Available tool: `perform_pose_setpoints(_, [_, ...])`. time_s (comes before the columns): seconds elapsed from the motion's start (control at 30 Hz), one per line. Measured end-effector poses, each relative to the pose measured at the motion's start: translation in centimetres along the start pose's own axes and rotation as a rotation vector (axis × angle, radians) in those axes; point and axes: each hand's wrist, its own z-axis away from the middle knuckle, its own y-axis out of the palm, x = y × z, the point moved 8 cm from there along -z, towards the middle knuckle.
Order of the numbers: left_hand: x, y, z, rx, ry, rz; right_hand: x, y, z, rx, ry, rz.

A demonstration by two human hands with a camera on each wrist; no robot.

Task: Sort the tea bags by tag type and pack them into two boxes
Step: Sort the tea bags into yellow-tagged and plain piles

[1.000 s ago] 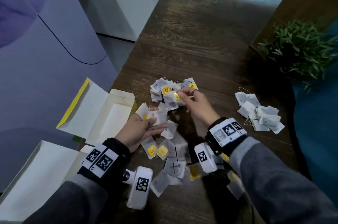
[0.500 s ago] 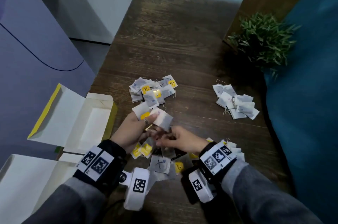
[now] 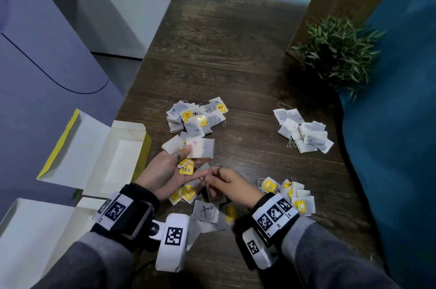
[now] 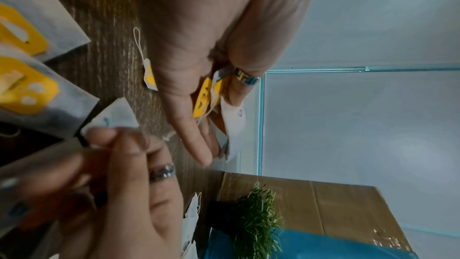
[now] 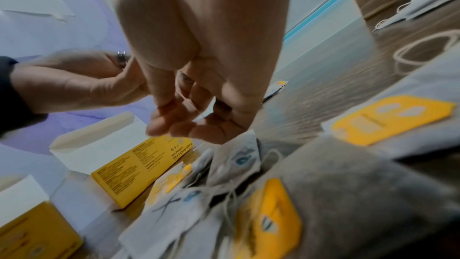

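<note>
My left hand [image 3: 186, 159] is palm up over the table's near left and holds a small bundle of tea bags [image 3: 200, 150], thumb on top, a yellow TEA tag [image 3: 186, 169] hanging from it. My right hand [image 3: 212, 181] is beside it with fingers curled. In the left wrist view it pinches the corner of a white tea bag [image 4: 112, 117] from the near mixed pile [image 3: 205, 211]. A far pile [image 3: 198, 116] shows yellow tags. A right pile [image 3: 304, 133] shows none. Two open yellow-and-white boxes [image 3: 118, 154], [image 3: 35, 229] lie at the left.
A further heap of yellow-tagged bags [image 3: 290, 194] lies by my right wrist. A potted green plant [image 3: 337, 52] stands at the far right on the dark wooden table [image 3: 236, 41]. A blue cushion [image 3: 401, 123] borders the right edge, a lilac panel [image 3: 47, 64] the left.
My right hand has come back from the far pile to the near pile, close to my left hand. The left hand keeps its bundle, now with its palm turned up.
</note>
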Motion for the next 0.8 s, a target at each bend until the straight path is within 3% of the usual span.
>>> perform_pose_setpoints(0.23, [0.7,-1.6,-0.5,-0.141,0.016,-0.032,1.2,-3.6,2.0,-0.243,-0.061,-0.09])
perform_pose_setpoints(0.43, [1.3,-1.0,-0.7,-0.137,-0.006,-0.067,1.0,-4.8,2.9,-0.365,-0.072,-0.081])
perform_pose_setpoints(0.6, [1.6,-0.7,-0.8,-0.12,-0.039,-0.053,1.2,-6.5,4.0,-0.465,-0.057,0.077])
perform_pose_setpoints(0.8, [1.3,-0.7,-0.9,-0.141,0.001,-0.095,1.8,-8.9,5.8,-0.531,-0.042,0.102])
